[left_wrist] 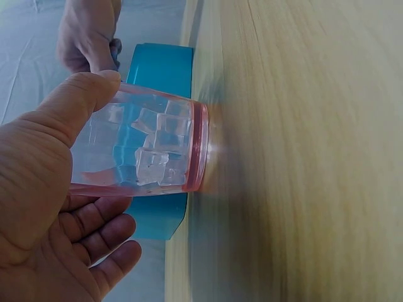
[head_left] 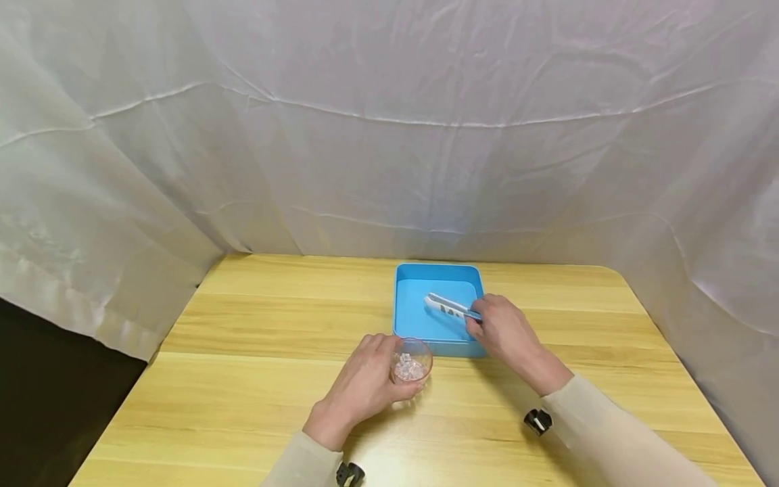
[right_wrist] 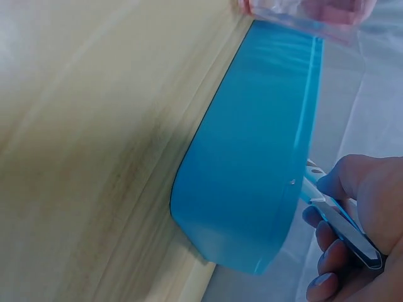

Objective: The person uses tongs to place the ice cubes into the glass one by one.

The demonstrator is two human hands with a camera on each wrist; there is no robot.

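Note:
My left hand (head_left: pixel 365 379) holds a clear glass (left_wrist: pixel 135 148) with a pinkish rim and base, thumb on one side and fingers on the other. Clear ice-like cubes (left_wrist: pixel 160 148) lie in its lower part, and it stands upright on the table just in front of a blue square tray (head_left: pixel 438 348). Over the tray's right side, my right hand (head_left: pixel 505 331) grips a pair of tongs (head_left: pixel 447 306). Their white tips point left over the tray floor; whether they touch it I cannot tell. In the right wrist view the metal tongs (right_wrist: pixel 343 229) sit between thumb and curled fingers.
The light wooden table (head_left: pixel 274 318) extends around the tray and glass. Pale grey cloth (head_left: pixel 389 169) hangs behind and along both sides. A dark area (head_left: pixel 55 392) shows beyond the table's left edge. Each wrist carries a small black device (head_left: pixel 538 421).

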